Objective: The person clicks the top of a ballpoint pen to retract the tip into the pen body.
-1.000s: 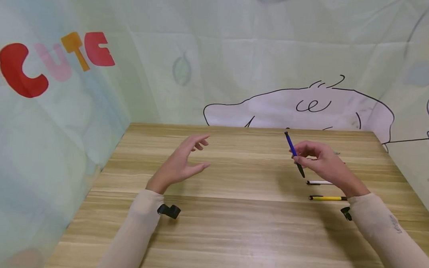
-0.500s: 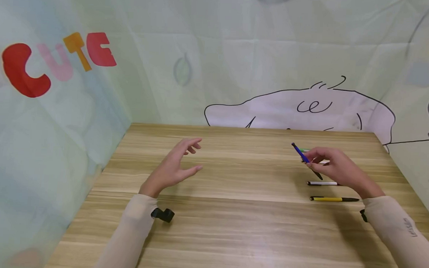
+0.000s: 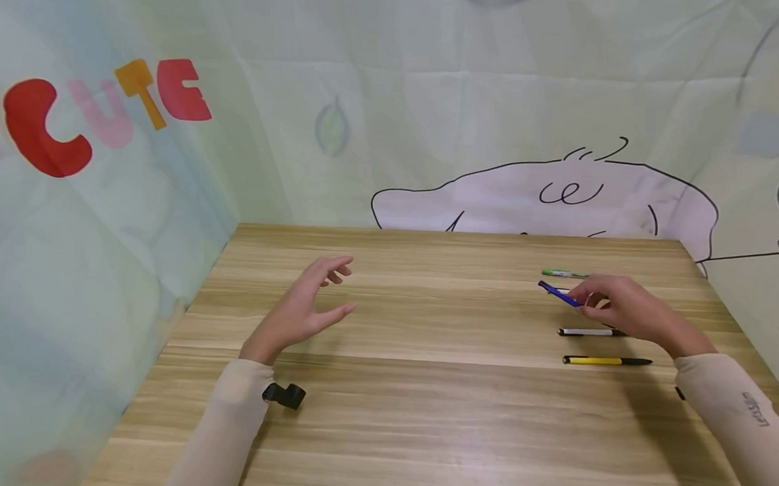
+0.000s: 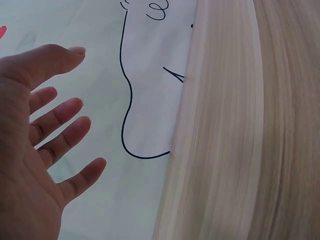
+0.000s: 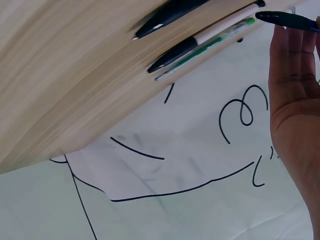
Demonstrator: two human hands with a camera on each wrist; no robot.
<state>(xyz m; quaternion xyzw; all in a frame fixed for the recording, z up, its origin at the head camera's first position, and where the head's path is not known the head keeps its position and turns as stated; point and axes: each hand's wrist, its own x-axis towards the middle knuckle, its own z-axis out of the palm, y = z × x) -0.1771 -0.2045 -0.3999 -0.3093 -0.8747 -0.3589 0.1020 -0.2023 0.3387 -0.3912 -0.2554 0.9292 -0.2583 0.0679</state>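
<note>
Between thumb and fingers my right hand (image 3: 624, 308) pinches a blue pen (image 3: 559, 293), tilted above the row of pens at the table's right side. Its black tip end (image 5: 287, 20) shows in the right wrist view. Just beyond it lie a green pen (image 3: 564, 274) and a white pen (image 5: 220, 26), the latter mostly covered by the hand in the head view. Nearer to me are another white pen with black ends (image 3: 588, 332) and a yellow pen (image 3: 596, 361). My left hand (image 3: 302, 304) hovers over the left of the table, fingers apart and holding nothing.
The wood-grain table (image 3: 408, 418) reaches back to a printed cloth (image 3: 434, 114) that hangs behind it and along its sides. Dark wrist cameras, such as the left one (image 3: 285, 395), sit at the sleeves.
My right hand has moved right and lower with the blue pen, which now lies closer to level. The left hand has drifted left and slightly nearer to me.
</note>
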